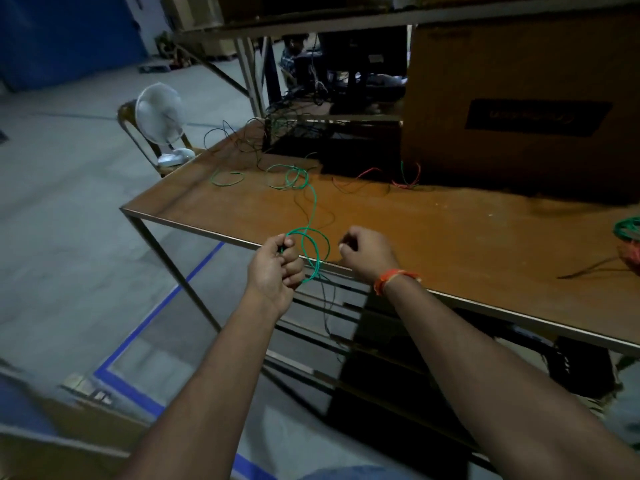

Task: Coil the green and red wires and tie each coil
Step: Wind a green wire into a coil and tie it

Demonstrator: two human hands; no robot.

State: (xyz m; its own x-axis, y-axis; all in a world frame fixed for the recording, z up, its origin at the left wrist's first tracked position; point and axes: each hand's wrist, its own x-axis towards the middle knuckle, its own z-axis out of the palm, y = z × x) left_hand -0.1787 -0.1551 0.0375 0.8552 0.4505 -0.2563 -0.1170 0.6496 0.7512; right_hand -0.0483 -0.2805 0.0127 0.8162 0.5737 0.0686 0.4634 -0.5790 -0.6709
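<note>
A white table fan [162,123] stands on a chair at far left. The left hand [275,265] grips loops of thin green wire [313,216] at the edge of the brown wooden table [450,230]. The right hand [367,252] is curled; whether it holds anything I cannot tell. A thin red wire [367,176] lies further back.

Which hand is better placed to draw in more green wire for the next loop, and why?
Probably the right hand: it holds no wire that I can see. The left hand grips the green wire coil, whose slack trails back across the table.
</note>
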